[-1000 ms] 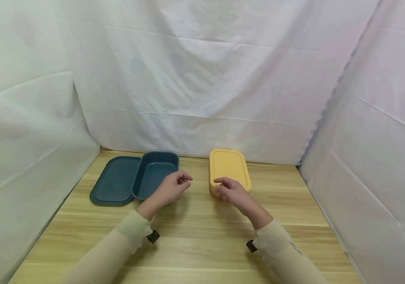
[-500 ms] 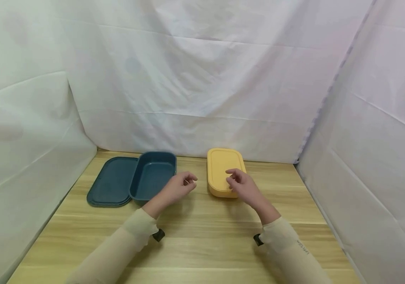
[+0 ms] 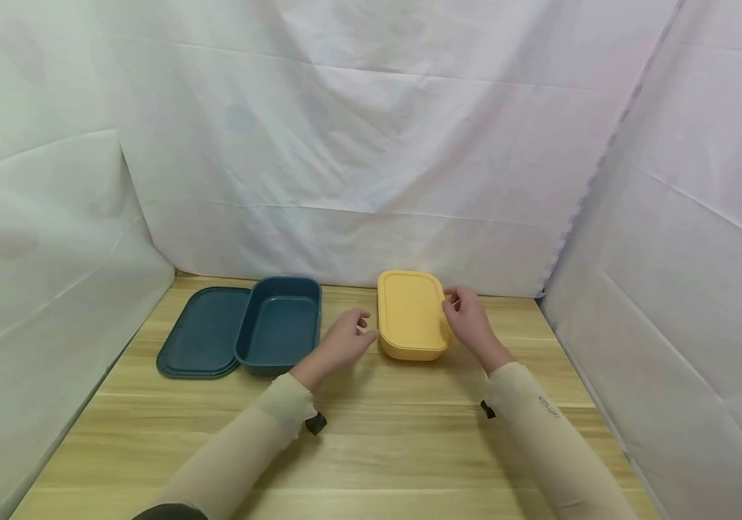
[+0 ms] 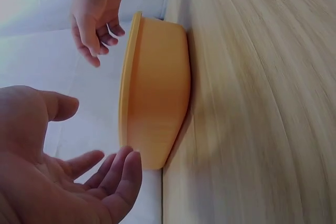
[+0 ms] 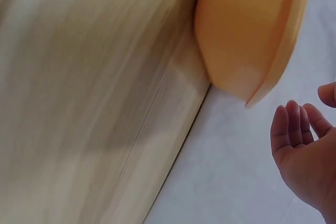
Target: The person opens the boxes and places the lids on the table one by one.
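A yellow lidded food container [image 3: 413,310] stands on the wooden table, its lid [image 4: 128,77] on top. My left hand [image 3: 345,339] hovers at its left side, fingers loosely bent and nothing in them; the left wrist view shows thumb and fingers spread apart. On the container's right side is my right hand [image 3: 470,318], close to the lid's edge. In the right wrist view the right hand [image 5: 310,150] is apart from the container [image 5: 247,30], with relaxed fingers and an empty palm.
A dark blue open container [image 3: 280,325] sits left of my left hand. Its flat blue lid [image 3: 205,332] lies beside it on the left. White cloth [image 3: 371,144] hangs behind the table [image 3: 377,455] and on both sides.
My right hand has moved from over the yellow container's front to its right side. My left hand has shifted right, away from the blue container, toward the yellow one.
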### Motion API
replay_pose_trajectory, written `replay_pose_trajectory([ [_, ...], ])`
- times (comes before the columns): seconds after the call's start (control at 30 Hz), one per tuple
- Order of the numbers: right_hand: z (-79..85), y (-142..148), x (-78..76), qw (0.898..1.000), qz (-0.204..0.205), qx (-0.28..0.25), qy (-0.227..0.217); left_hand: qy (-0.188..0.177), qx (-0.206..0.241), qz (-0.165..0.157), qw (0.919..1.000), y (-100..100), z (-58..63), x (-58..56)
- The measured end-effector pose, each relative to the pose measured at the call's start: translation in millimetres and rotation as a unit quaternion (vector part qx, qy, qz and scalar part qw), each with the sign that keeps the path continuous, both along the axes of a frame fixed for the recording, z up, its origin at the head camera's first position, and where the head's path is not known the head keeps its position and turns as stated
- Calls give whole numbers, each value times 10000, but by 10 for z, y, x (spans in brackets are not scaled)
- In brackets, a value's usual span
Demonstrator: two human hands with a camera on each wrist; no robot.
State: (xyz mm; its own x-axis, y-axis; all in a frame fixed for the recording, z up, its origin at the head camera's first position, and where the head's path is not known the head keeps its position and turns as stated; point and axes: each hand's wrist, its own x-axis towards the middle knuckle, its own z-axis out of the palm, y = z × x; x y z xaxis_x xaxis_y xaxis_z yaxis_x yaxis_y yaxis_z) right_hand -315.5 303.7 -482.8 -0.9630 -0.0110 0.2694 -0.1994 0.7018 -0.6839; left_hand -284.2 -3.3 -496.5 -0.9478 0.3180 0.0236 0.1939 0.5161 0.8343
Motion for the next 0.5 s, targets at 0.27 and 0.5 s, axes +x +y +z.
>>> replay_pose_trajectory([
  [0.27, -69, 158, -338, 9976, -83, 35, -683, -93, 36, 366, 9993, 263, -104, -106],
  [0.5, -133, 231, -520, 9872, 46, -428, -1535, -74, 159, 327, 9993, 356, -145, -177],
])
